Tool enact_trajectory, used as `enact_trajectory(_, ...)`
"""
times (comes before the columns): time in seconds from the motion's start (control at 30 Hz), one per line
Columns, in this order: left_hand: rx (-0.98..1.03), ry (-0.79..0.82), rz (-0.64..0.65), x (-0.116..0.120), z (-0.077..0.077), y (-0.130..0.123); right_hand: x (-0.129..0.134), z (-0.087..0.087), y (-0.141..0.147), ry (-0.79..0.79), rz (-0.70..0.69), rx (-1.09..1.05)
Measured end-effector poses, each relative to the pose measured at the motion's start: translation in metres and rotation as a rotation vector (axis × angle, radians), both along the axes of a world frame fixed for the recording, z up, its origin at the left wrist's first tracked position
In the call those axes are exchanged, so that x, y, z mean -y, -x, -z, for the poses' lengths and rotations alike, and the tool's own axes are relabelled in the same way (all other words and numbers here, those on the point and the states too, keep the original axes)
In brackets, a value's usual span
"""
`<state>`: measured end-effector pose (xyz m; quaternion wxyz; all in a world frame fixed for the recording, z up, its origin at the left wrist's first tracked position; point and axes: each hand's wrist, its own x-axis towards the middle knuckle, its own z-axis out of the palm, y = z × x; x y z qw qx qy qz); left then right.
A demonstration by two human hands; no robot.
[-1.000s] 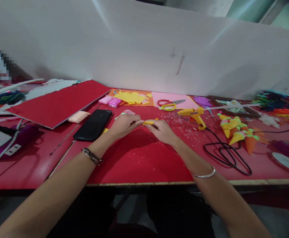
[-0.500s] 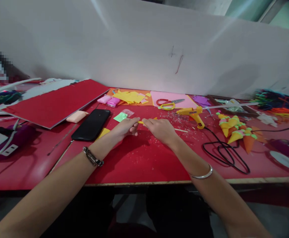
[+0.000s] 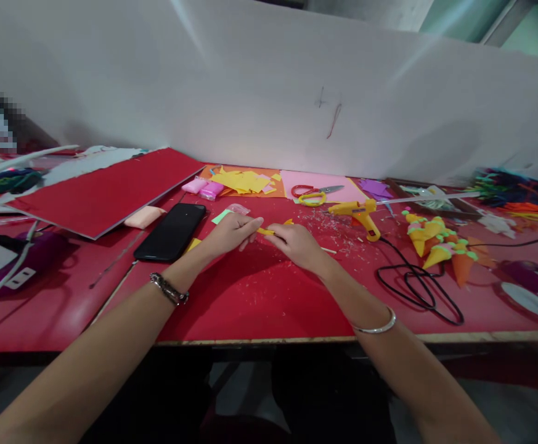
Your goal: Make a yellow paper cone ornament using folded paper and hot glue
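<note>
A small yellow piece [image 3: 265,232] spans the gap between my two hands above the red table sheet [image 3: 250,308]. Its right end is pinched in the fingers of my right hand [image 3: 299,243]. My left hand [image 3: 232,235] has its fingers closed round the left end. A thin pale stick [image 3: 328,251] shows beyond my right hand. Near my left hand lie a light green piece [image 3: 221,216] and a clear packet [image 3: 240,209]. An orange-yellow scrap [image 3: 288,222] shows just behind my right hand.
Left of my hands lies a black phone [image 3: 171,233]. Behind are yellow paper scraps [image 3: 245,180] and scissors [image 3: 312,198]. A yellow glue gun [image 3: 363,217] with its looped black cord [image 3: 428,302] is at the right, beside small paper cones [image 3: 439,251]. A red board [image 3: 111,191] rests at the left.
Both hands have shifted slightly, the left one a little to the left and lower. More of the yellow piece shows between them. The pale stick has moved slightly left and down.
</note>
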<state>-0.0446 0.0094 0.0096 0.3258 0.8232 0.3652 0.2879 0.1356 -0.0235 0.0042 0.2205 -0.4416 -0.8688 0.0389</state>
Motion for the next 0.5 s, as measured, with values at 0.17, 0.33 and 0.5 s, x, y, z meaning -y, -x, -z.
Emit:
enact_trajectory(0.17, 0.075, 0.321, -0.081, 0.002, 0.003, -0.005, 0.006, -0.005, 0.001, -0.153, 0.129, 0.318)
enact_trajectory(0.33, 0.127, 0.487, -0.103, 0.0, 0.006, -0.007, 0.012, -0.013, 0.004, -0.239, 0.143, 0.461)
enact_trajectory(0.5, -0.001, -0.108, -0.179, 0.001, 0.002, -0.006, 0.009, -0.011, 0.003, -0.137, 0.195, 0.313)
